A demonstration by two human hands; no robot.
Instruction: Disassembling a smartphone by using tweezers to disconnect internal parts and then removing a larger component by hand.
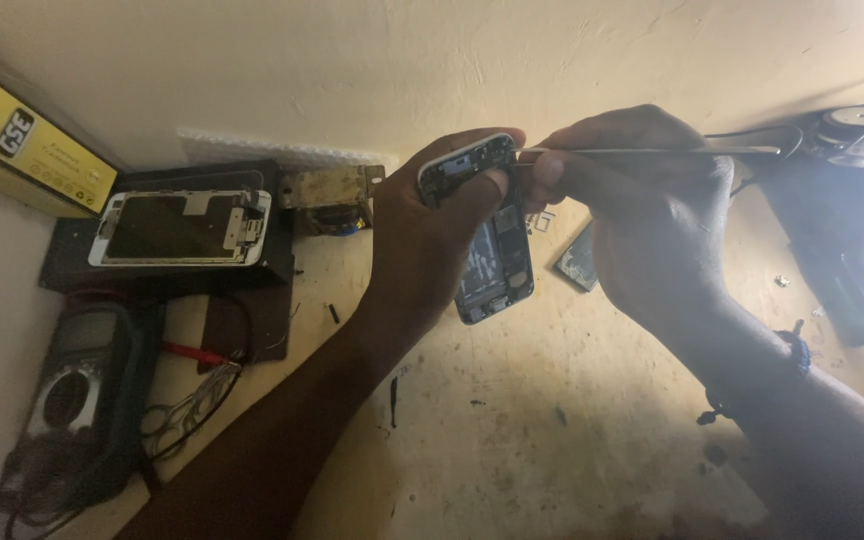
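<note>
- The left hand [432, 235] grips an opened phone body [487, 235], fingers wrapped behind it and the thumb pressed on its upper front; the phone stands nearly upright above the workbench [512, 440].
- The right hand [642, 215], just right of the phone, pinches a pair of metal tweezers [652, 151] between thumb and fingers; the tip points left, at the phone's top edge.
- Well left of the left hand, 1 detached phone screen [182, 228] lies face down on a dark mat [252, 300].
- Below that, beside the left forearm, sits a multimeter [77, 385] with tangled leads.
- A small dark chip-like part [580, 258] lies under the right hand.
</note>
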